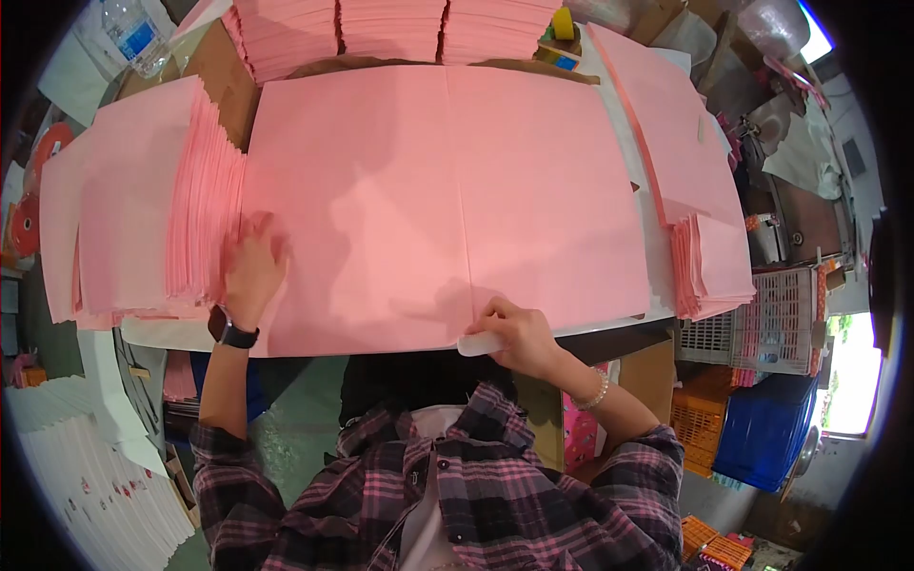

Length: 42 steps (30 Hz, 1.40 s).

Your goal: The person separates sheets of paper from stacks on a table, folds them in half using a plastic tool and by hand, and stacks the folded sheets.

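A large pink paper sheet (371,190) lies spread before me, with a crease running down its middle. My right hand (522,338) is closed on a small flat white piece (481,344), perhaps a folding tool, at the sheet's near edge by the crease. At the sheet's left edge is my left hand (255,271), slightly blurred, its fingers apart and nothing visible in them. Close beside it stands a thick stack of folded pink paper (143,195). Whether the left fingertips touch the sheet or the stack is hard to see.
Tall piles of folded pink paper (390,29) stand at the back. More pink sheets (657,124) lie on the right, with a smaller folded bundle (709,266) nearer me. A water bottle (138,38) is back left. Crates (776,324) and a blue bin (766,433) stand right.
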Each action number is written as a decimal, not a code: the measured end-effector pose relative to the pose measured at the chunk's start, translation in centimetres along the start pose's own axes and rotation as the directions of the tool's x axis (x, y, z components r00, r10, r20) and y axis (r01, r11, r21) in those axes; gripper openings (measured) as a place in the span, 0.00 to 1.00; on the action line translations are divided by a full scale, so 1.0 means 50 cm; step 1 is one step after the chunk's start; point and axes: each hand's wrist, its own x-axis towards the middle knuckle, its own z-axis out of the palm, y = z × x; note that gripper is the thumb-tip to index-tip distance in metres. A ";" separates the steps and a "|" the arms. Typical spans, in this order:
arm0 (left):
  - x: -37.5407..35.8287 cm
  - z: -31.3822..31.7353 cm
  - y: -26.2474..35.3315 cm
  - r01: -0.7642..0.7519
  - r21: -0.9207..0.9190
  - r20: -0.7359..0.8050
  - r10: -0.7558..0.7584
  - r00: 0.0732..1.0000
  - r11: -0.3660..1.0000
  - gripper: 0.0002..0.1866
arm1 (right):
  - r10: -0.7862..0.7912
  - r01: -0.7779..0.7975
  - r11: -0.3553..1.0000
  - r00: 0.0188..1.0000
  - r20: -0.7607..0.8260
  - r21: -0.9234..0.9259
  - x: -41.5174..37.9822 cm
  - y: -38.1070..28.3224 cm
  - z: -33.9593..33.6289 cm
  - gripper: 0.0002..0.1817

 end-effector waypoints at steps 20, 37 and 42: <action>0.010 0.098 -0.029 0.279 -0.937 0.343 0.405 0.847 0.209 0.21 | 0.640 -0.243 0.315 0.768 -0.016 0.917 0.296 0.203 -0.335 0.16; 0.022 0.122 0.014 0.209 -0.866 0.239 0.009 0.971 0.454 0.06 | 0.743 -0.370 0.533 0.635 -0.212 0.761 0.049 0.189 -0.066 0.14; 0.022 0.115 0.038 0.120 -0.859 0.069 -0.118 0.991 0.498 0.07 | 0.736 -0.352 0.507 0.651 -0.183 0.787 0.061 0.185 -0.084 0.13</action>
